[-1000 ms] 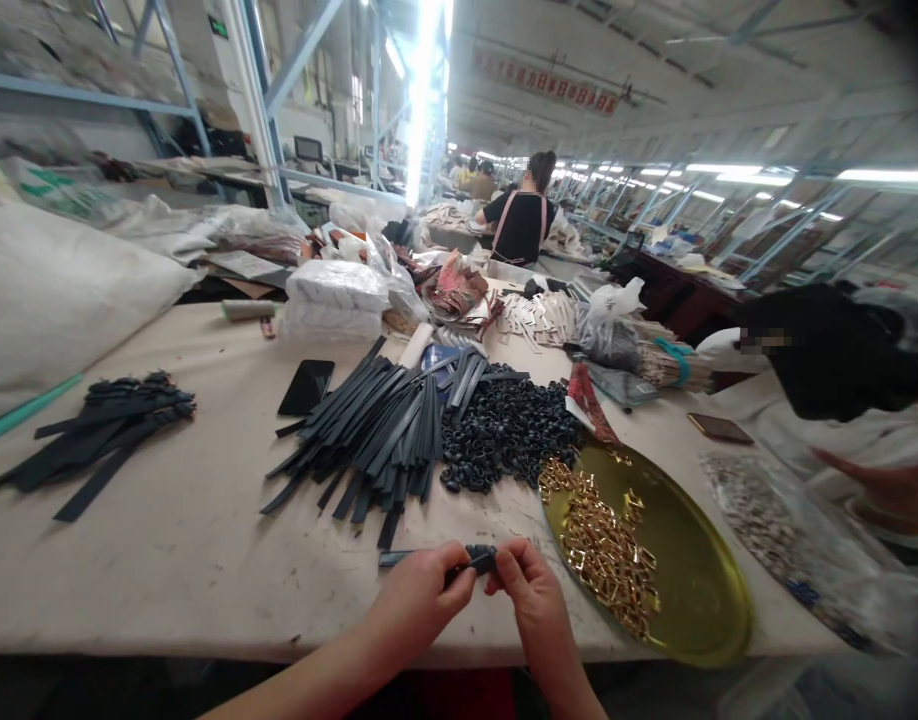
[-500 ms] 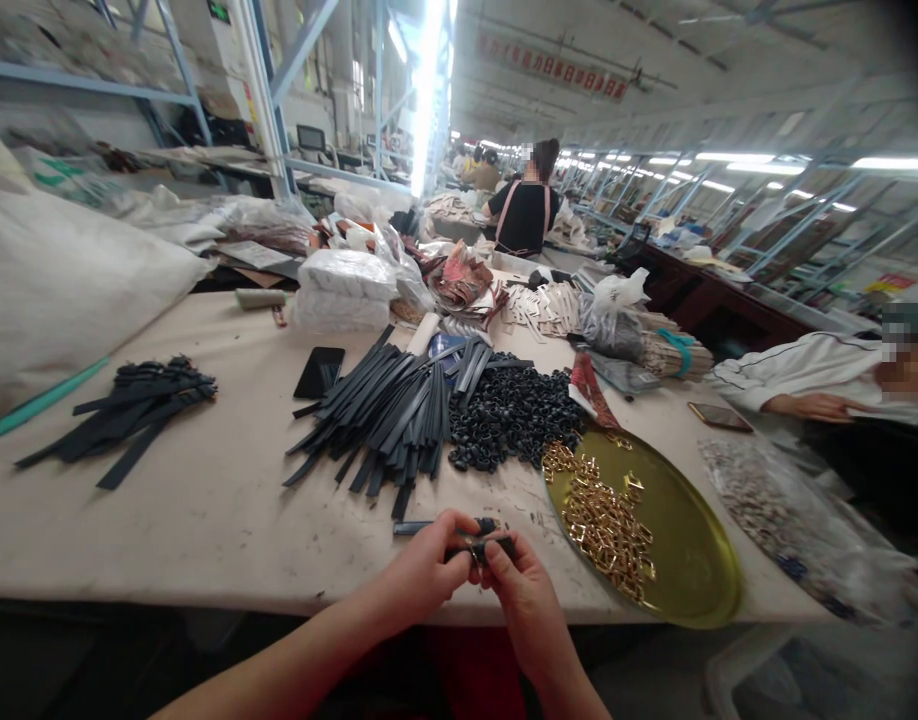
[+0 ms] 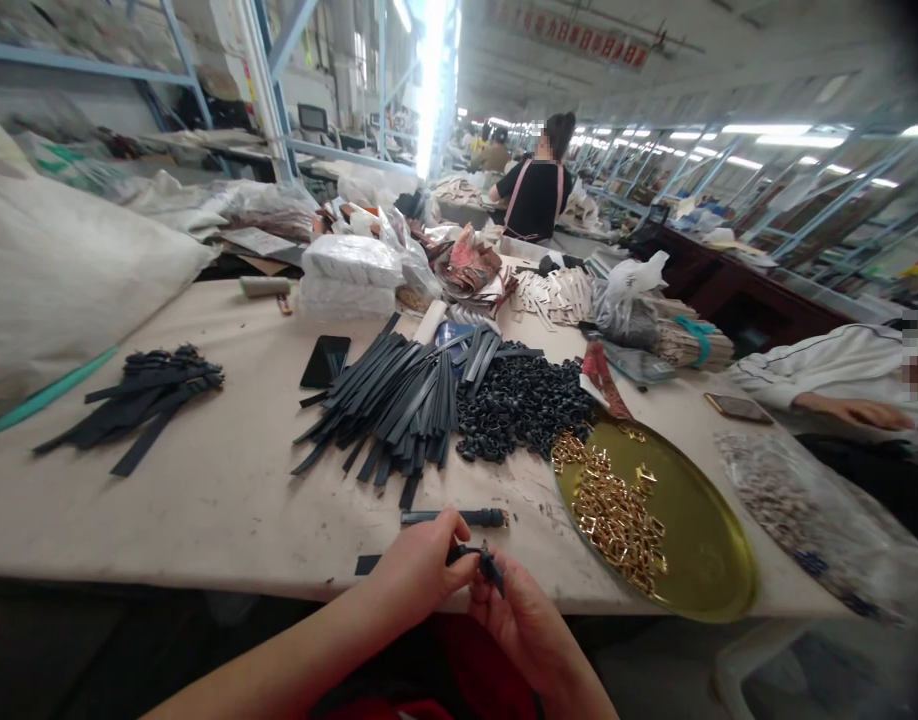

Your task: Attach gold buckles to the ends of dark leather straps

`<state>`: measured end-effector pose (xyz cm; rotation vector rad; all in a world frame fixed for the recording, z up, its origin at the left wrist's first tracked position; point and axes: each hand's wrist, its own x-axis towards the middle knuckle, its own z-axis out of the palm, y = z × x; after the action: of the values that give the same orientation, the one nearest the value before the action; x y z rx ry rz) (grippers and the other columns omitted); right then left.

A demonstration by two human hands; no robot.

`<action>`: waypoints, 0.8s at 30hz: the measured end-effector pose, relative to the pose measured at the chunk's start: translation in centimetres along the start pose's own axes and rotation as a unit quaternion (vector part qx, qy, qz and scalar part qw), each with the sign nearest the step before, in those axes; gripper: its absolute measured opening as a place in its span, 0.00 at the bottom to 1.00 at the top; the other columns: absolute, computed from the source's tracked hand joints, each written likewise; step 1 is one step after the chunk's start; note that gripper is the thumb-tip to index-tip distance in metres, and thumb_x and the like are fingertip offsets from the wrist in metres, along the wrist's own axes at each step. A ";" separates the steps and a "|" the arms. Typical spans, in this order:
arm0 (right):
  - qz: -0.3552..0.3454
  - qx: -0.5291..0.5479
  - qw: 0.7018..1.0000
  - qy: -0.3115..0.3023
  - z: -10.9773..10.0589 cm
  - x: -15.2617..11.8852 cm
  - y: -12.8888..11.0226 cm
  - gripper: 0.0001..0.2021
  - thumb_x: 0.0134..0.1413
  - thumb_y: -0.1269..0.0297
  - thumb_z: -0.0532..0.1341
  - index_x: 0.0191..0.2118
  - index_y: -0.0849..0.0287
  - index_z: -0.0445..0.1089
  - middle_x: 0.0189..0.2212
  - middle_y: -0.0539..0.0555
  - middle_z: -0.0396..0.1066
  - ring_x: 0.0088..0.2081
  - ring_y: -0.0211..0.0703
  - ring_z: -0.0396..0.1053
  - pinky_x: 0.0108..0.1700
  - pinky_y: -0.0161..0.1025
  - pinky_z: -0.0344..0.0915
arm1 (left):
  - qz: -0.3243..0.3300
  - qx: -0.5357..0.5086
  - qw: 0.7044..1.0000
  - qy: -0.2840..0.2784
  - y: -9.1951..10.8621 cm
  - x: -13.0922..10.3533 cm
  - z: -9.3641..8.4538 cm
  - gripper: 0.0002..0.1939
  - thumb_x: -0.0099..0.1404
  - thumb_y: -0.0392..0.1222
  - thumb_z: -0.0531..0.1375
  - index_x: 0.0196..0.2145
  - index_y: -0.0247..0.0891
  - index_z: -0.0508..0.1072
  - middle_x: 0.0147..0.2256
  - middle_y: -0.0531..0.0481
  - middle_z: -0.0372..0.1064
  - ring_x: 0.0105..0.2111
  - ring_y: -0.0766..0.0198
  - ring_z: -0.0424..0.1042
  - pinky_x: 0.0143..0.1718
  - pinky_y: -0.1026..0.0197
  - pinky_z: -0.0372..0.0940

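Observation:
Near the table's front edge, my left hand [image 3: 431, 553] pinches a black strap [image 3: 491, 570], and part of a strap sticks out on the left behind that hand. My right hand [image 3: 515, 605] is closed on the same strap's end, its fingers curled under it. Any buckle on it is too small and hidden to make out. Just beyond lies another black strap [image 3: 459, 518] with loops and a gold bit at its right end. Farther back are a fanned pile of black straps [image 3: 391, 400] and a heap of small black loops [image 3: 515, 405]. Gold buckles [image 3: 616, 520] lie on a round gold tray [image 3: 703, 530].
At the left lies a bundle of black straps [image 3: 148, 385] beside a large white sack [image 3: 76, 290]. A phone [image 3: 325, 361] and plastic-wrapped packs [image 3: 350, 275] stand behind. A co-worker's sleeve [image 3: 804, 365] and a clear bag of small parts [image 3: 804, 510] are at the right.
The strap between my hands has been turned, and its end now points down to the right. My right hand has rolled palm-up and dropped slightly. The view has shifted a little.

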<state>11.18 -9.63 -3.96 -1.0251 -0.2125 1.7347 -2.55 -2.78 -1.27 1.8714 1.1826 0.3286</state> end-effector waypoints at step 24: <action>-0.180 -0.305 0.924 0.145 -1.4 0.5 -1.6 0.14 0.45 0.53 0.60 0.24 0.58 0.59 0.17 0.45 0.60 0.21 0.34 0.58 0.26 0.33 0.58 | -0.080 -0.231 0.954 -0.173 1.6 0.7 -1.5 0.09 0.50 0.40 0.55 0.31 0.34 0.69 0.25 0.55 0.67 0.24 0.69 0.62 0.23 0.69 0.54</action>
<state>13.29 -9.05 -4.16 -1.5639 -0.7364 1.1758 -2.09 -1.66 0.71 1.3496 0.9136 0.1587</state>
